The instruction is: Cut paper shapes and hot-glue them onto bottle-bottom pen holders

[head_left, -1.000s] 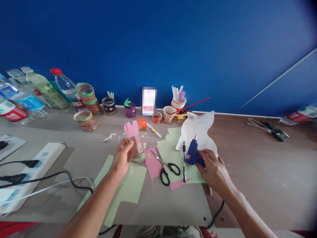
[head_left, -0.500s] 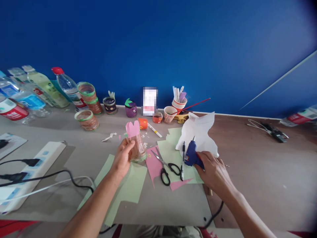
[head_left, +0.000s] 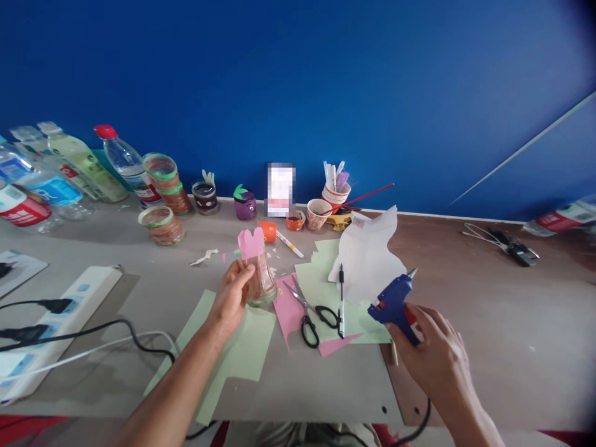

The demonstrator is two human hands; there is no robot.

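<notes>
My left hand [head_left: 233, 292] is closed around a clear plastic cup [head_left: 262, 282] with reddish-brown streaks and a greenish rim at its base. A pink scalloped paper piece [head_left: 251, 243] stands up from the cup's top. In my right hand [head_left: 437, 347] is a blue glue gun [head_left: 393, 302], gripped by its handle with the nozzle pointing up and right. Left of the glue gun lie a black pen [head_left: 341, 292] and open scissors [head_left: 313, 310] with black handles. They rest on pink paper [head_left: 289, 307] and pale green paper [head_left: 321, 267].
Crumpled white paper [head_left: 365, 257] lies behind the glue gun. Along the wall stand a purple decorated cup [head_left: 244, 205], paper cups [head_left: 319, 214] and streaked cups [head_left: 162, 226]. Bottles [head_left: 123, 161] fill the left back. A power strip [head_left: 60, 332] with cables sits at left.
The glue gun has come off the white paper, moving right and toward me in my right hand, its nozzle turned further right. My left hand and the cup have barely moved.
</notes>
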